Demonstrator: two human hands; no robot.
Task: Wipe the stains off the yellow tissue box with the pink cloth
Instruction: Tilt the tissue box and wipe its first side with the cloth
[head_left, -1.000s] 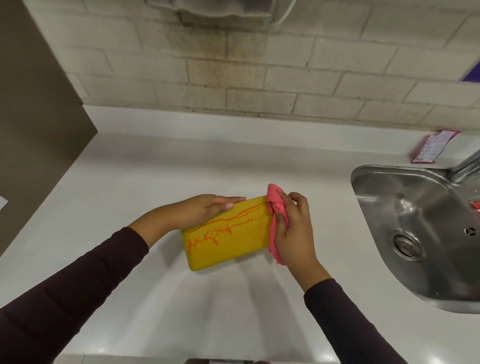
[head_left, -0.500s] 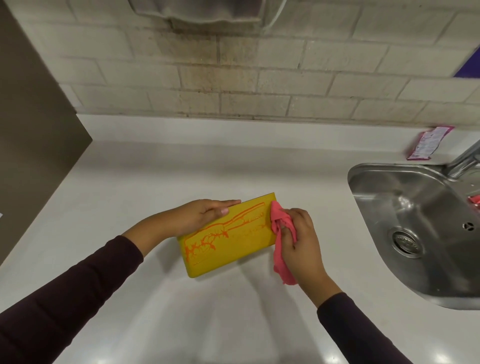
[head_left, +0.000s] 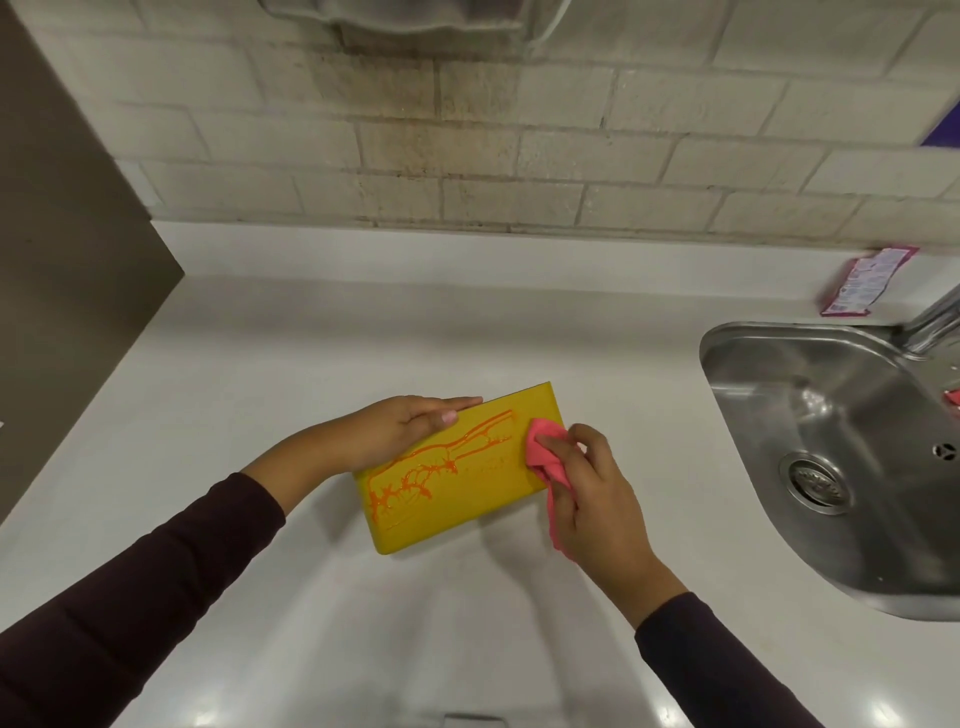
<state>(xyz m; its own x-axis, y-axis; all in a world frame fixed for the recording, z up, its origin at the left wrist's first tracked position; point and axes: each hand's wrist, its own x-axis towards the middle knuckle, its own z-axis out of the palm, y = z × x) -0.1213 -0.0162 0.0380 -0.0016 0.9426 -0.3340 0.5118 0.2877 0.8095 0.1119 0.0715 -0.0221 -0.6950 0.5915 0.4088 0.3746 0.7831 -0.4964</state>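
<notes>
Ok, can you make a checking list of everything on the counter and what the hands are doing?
Surface: white counter, mostly bare.
Job's things: yellow tissue box lies flat, orange stains across its top; pink cloth pressed on its right end.
Clutter: pink packet by the wall.
Hands: left hand steadies the box's far edge; right hand grips the cloth.
Cables: nothing seen.
Surroundings: metal sink and tap at right, brick wall behind.

Pink cloth (head_left: 545, 457) in right hand (head_left: 597, 499) against stained yellow tissue box (head_left: 457, 473), left hand (head_left: 395, 431) alongside.
</notes>
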